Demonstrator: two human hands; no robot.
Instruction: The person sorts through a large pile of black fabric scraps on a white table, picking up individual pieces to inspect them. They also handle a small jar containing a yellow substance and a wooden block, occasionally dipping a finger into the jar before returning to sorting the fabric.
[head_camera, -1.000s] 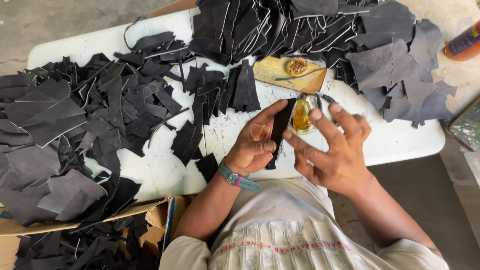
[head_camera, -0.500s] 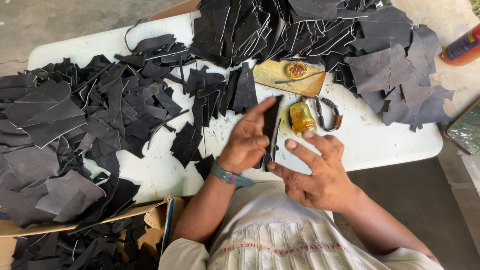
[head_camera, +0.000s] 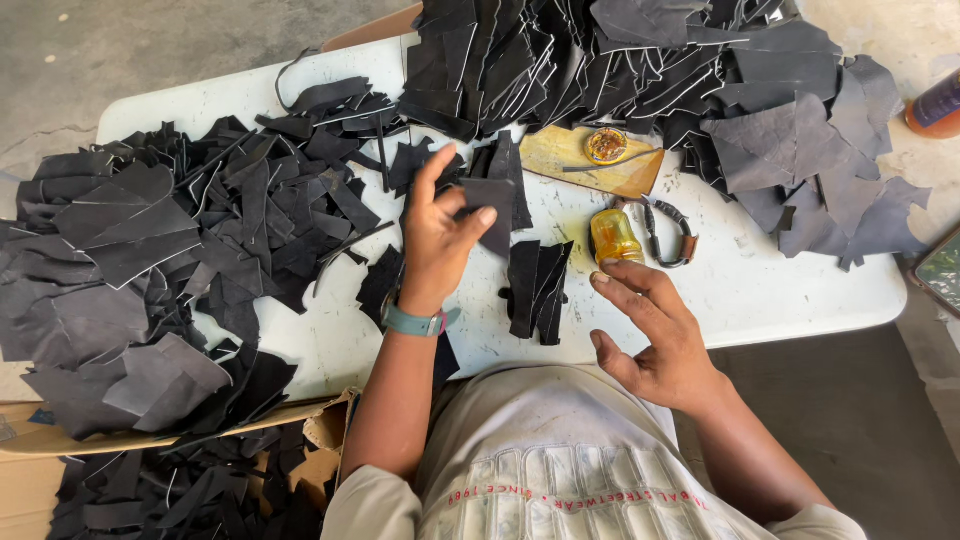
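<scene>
while pinching a dark leather piece (head_camera: 492, 208) between thumb and fingers, left hand (head_camera: 440, 235) lifting it above the white table (head_camera: 760, 290), long axis running up-down. right hand (head_camera: 650, 335) hovering open, grasping nothing, lying nearer the small stack of strips (head_camera: 538, 290) just left of it.

Soft, even daylight fills the scene, bright on the white table (head_camera: 760, 290) with no hard glare. Shadows under the black leather pieces (head_camera: 150, 250) are faint and short. Focus is sharp throughout; the edges bow slightly from a wide lens.
</scene>
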